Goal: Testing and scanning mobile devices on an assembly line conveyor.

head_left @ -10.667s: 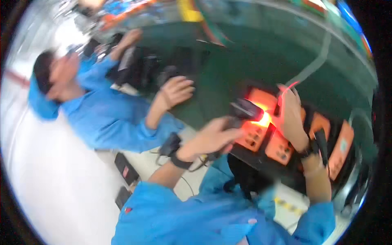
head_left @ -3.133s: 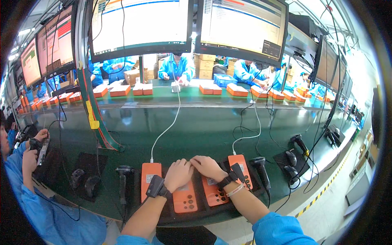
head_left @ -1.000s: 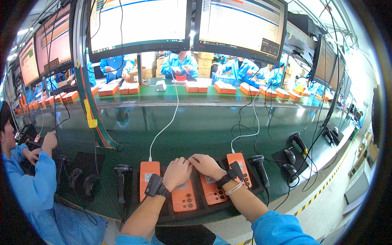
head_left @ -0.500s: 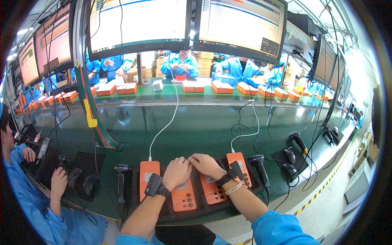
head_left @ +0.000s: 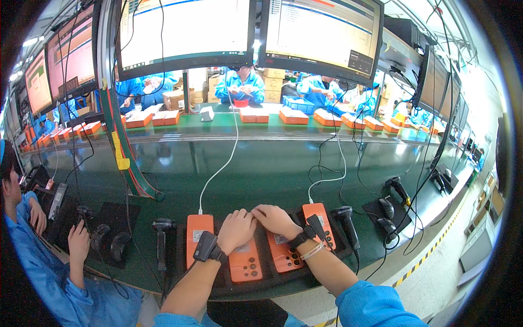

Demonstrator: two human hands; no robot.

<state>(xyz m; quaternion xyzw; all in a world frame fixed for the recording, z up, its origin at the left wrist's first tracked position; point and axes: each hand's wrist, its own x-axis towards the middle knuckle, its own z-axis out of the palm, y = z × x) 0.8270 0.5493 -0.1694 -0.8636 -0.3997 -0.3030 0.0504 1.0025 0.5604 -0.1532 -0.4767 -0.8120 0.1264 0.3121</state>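
Note:
My left hand (head_left: 236, 231) lies palm down over the upper part of an orange phone (head_left: 245, 264), its fingers loosely bent. From the right, my right hand (head_left: 275, 220) meets it fingertip to fingertip, resting above a second orange phone (head_left: 285, 260). Both hands are open; neither shows anything held, though the undersides of the fingers are hidden. Outside the hands, a left orange phone (head_left: 199, 225) and a right orange phone (head_left: 315, 211) each have a white cable in the top end. All sit in a dark tray (head_left: 219, 279). Each wrist wears a black strapped device.
A handheld scanner (head_left: 162, 240) stands left of the tray and another scanner (head_left: 347, 229) right of it. Computer mice (head_left: 387, 228) lie farther right. Overhead hang two monitors (head_left: 185, 32). A co-worker's hand (head_left: 78, 240) is at the left; orange boxes (head_left: 294, 116) line the far bench.
My hands and the phones have not visibly moved. The co-worker at left has shifted their hands slightly, and the orange boxes on the far bench have slid a little to the left.

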